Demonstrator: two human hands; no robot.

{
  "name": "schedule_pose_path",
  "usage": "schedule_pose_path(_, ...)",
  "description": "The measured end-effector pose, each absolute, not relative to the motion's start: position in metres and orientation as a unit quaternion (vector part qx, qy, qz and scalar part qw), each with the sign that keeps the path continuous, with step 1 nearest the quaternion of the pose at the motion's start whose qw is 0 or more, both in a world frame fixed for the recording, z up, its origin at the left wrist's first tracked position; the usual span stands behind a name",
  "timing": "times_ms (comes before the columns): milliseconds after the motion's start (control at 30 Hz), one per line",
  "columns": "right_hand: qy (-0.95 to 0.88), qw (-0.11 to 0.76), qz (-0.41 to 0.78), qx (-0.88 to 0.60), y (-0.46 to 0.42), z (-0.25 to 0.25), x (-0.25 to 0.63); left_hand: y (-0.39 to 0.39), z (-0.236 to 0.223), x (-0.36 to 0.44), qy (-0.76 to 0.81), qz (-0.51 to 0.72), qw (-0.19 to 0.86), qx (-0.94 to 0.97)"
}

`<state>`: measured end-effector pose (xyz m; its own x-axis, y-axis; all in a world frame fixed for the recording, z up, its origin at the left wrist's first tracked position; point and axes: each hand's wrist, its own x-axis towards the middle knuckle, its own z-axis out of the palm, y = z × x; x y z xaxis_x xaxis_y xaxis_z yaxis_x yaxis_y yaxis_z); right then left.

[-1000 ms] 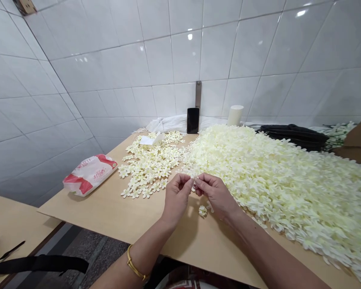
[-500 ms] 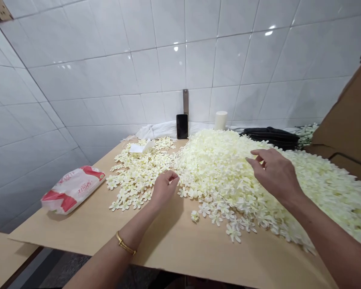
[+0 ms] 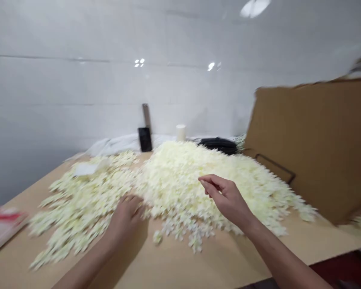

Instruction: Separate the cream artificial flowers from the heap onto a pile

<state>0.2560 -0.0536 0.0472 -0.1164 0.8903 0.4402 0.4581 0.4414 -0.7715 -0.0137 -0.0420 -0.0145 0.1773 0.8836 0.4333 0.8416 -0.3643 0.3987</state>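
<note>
My right hand (image 3: 225,196) hovers over the front of a large heap of pale yellow-white artificial flower heads (image 3: 174,168). Its thumb and index finger are pressed together; whatever lies in the pinch is too small to make out. My left hand (image 3: 128,210), blurred, is low between that heap and a flatter spread of the same flower heads (image 3: 87,196) on the left. Its fingers are curled in, and I cannot see what they hold. One single flower head (image 3: 157,237) lies apart on the tabletop (image 3: 168,269) between my hands.
A white paper slip (image 3: 86,169) rests on the left spread. Behind stand a dark phone (image 3: 145,139), a white cylinder (image 3: 181,133) and a black bag (image 3: 219,145) along the tiled wall. A cardboard box (image 3: 313,140) is at right, a red-and-white packet (image 3: 3,228) at left.
The view has swung right, so the packet slides partly out and more of the cardboard box shows. My right hand's thumb and index finger have closed together. My left hand stays low, fingers curled.
</note>
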Motion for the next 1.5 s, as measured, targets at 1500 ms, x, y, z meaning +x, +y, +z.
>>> schedule_pose_path(1500,-0.739,0.453,0.303,-0.397,0.013,0.025,0.172,0.0,0.017,0.038,0.371,0.58,0.627,0.364)
